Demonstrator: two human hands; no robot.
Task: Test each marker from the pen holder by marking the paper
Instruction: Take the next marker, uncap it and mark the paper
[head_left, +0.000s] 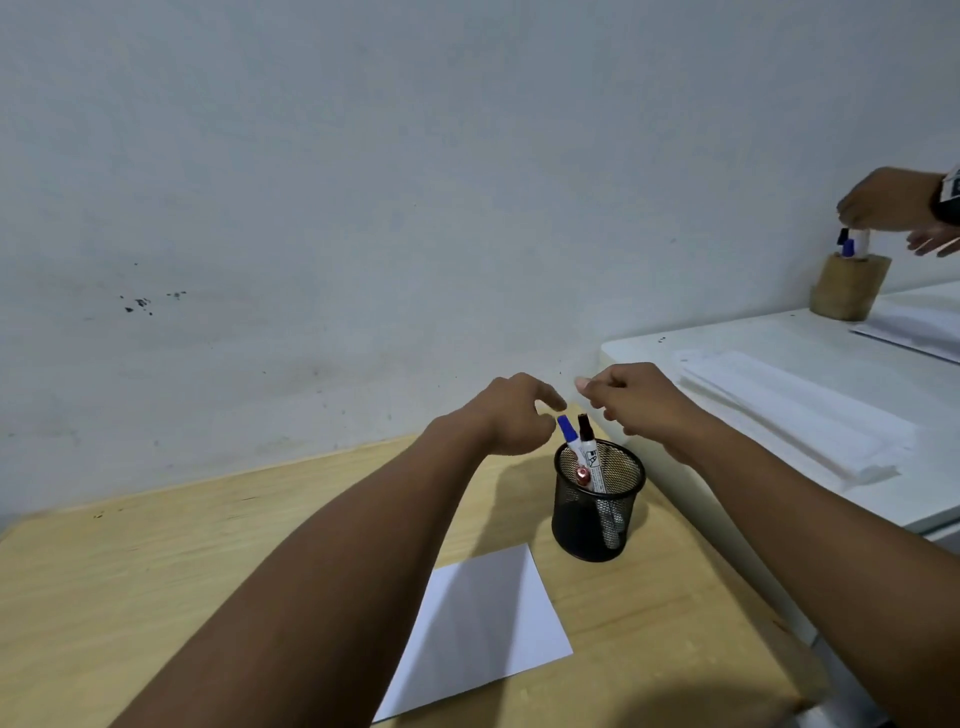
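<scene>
1. Right now my left hand (511, 415) hovers just above and to the left of the blue-capped marker (567, 429), its fingers loosely curled, thumb and forefinger a little apart, closed on nothing that I can see.
2. My right hand (636, 397) hangs just above and to the right of the dark-capped marker (585, 427), likewise half-curled with the thumb sticking out toward the left hand; it holds nothing either and touches no marker, as far as I can tell.
3. Both markers stand tilted in the black mesh pen holder (598, 501), caps up, leaning left against each other; a third thing with a reddish end (583, 474) sits lower inside, and I cannot tell what it is.
4. To do this step well, I judge that one hand should pinch a single cap-end and lift it straight along its lean, so that the neighbour is not dragged out.
5. The other hand would best steady the holder's rim, since the mesh cup looks light and could tip.
6. The paper (488, 623) lies flat on the table (156, 571) just in front of the holder, unmarked where I can see it, so I judge no testing is done yet.
7. Off to the right, another person's hands (883, 202) are at a separate wooden holder (847, 288) on a white table (779, 364); that is not my concern.
</scene>
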